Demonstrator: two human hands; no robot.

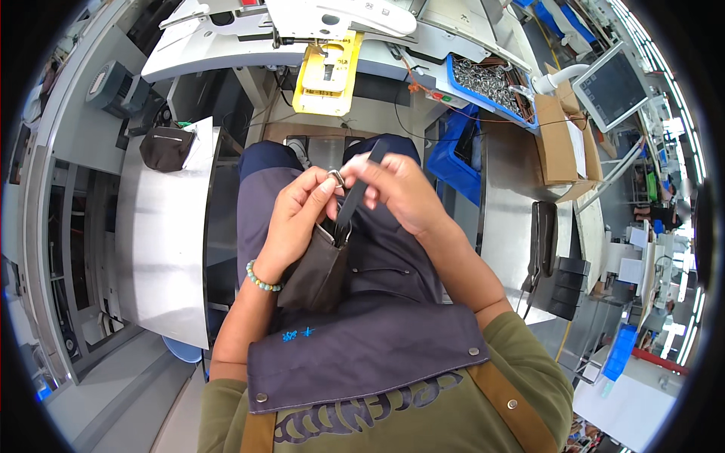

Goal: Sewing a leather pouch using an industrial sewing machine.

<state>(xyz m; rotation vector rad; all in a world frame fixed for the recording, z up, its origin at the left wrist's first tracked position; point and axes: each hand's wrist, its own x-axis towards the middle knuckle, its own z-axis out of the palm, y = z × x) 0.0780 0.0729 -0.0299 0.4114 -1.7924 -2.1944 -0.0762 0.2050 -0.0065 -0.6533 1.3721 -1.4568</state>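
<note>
Between finger and thumb, my left hand [296, 215] pinches a silvery metal ring [337, 178]. A flat dark strap [350, 208] runs up from the mouth of a small dark brown bag [317, 270] in my lap. My right hand [404, 192] is closed on the strap's upper part, whose end sticks up past the fingers. The right fingertips are slightly blurred and lie close to the ring. Whether the strap passes through the ring cannot be made out. The bag leans against my left wrist, its top edge lined with a light metal strip.
Ahead stands a sewing machine [340, 16] with a yellow plate [327, 102] under its head. A blue tray [531, 121] of metal fittings sits at the right. Another dark bag [166, 149] rests on the left metal table [162, 249]; dark pieces [542, 238] lie on the right one.
</note>
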